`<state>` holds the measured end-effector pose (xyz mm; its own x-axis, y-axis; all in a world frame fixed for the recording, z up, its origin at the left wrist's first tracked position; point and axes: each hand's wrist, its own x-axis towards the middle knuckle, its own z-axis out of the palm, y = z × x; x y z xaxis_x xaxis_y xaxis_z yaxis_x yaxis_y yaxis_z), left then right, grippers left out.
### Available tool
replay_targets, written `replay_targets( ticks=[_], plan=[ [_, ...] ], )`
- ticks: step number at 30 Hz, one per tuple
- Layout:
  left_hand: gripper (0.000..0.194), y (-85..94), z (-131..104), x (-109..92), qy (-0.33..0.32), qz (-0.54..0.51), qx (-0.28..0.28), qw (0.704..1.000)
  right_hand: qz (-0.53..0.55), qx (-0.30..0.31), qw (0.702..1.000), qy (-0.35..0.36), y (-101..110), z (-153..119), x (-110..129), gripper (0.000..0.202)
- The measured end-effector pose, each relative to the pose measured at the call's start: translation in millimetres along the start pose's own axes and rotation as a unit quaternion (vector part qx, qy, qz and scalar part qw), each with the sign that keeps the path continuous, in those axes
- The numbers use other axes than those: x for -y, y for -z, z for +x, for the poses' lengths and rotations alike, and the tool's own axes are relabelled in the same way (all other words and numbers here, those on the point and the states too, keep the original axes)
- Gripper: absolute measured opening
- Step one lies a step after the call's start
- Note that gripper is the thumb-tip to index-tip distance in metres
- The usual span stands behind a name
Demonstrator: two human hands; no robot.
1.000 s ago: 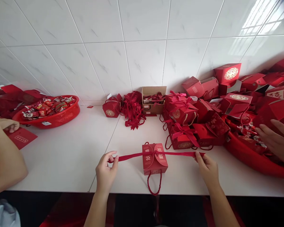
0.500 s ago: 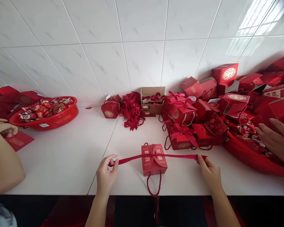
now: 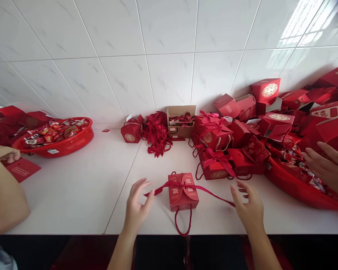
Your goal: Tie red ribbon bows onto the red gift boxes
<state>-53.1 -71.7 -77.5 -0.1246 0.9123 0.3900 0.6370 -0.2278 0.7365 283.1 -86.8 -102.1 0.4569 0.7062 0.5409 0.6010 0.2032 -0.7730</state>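
In front of me a red gift box (image 3: 176,204) with rope handles lies on the white table. A dark red ribbon (image 3: 205,190) crosses its top and is knotted in the middle, its two tails spread to either side. My left hand (image 3: 138,202) is open at the left tail's end, thumb and fingers apart. Beyond the right tail's end, my right hand (image 3: 248,202) is open too, fingers spread and holding nothing. One rope handle (image 3: 183,232) hangs toward the table's front edge.
Finished boxes with bows (image 3: 216,163) stand right of centre. A bundle of ribbons (image 3: 157,131) and a cardboard carton (image 3: 181,131) sit by the wall. Red baskets of sweets (image 3: 70,140) flank me. Other people's hands show at left (image 3: 9,153) and right (image 3: 326,165).
Both my hands have let go of the ribbon, which was stretched taut. Its tails now hang slack. My left hand has come a little closer to the box.
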Motion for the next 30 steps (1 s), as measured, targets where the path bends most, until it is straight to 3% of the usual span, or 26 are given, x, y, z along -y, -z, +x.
replay_targets(
  ticks=[2,4,8,12,16,19,22,26,30],
  plan=[
    [0.024,-11.8,0.5,-14.3,0.019,-0.085,0.043,0.995,-0.008,0.028,0.999,0.023,-6.4,-2.7,16.8,0.021],
    [0.029,-24.7,1.3,-26.5,0.045,-0.156,0.076,0.984,0.031,0.099,0.992,0.066,-16.8,-4.8,36.1,0.021],
    [0.035,-43.0,4.1,-40.1,0.064,-0.208,0.09,0.972,0.09,0.269,0.952,0.112,-41.8,-8.4,69.6,0.049],
    [0.033,-46.3,6.1,-43.7,0.055,-0.208,0.084,0.973,0.105,0.307,0.94,0.102,-56.0,-10.3,82.7,0.053],
    [0.035,-42.5,9.0,-43.1,0.075,-0.202,0.112,0.97,0.14,0.3,0.942,0.055,-58.8,-10.3,78.5,0.047],
    [0.041,-38.3,13.9,-39.5,0.126,-0.178,0.15,0.964,0.167,0.314,0.934,-0.047,-61.3,-9.3,69.0,0.032],
    [0.039,-33.7,19.0,-34.7,0.154,-0.166,0.193,0.955,0.177,0.362,0.907,-0.126,-65.1,-7.0,58.7,0.03],
    [0.029,-29.8,21.8,-32.1,0.156,-0.178,0.251,0.938,0.217,0.427,0.858,-0.187,-67.7,-3.3,52.0,0.044],
    [0.034,-29.1,21.9,-33.6,0.171,-0.192,0.263,0.93,0.26,0.445,0.83,-0.213,-66.5,1.6,52.4,0.049]
  ],
)
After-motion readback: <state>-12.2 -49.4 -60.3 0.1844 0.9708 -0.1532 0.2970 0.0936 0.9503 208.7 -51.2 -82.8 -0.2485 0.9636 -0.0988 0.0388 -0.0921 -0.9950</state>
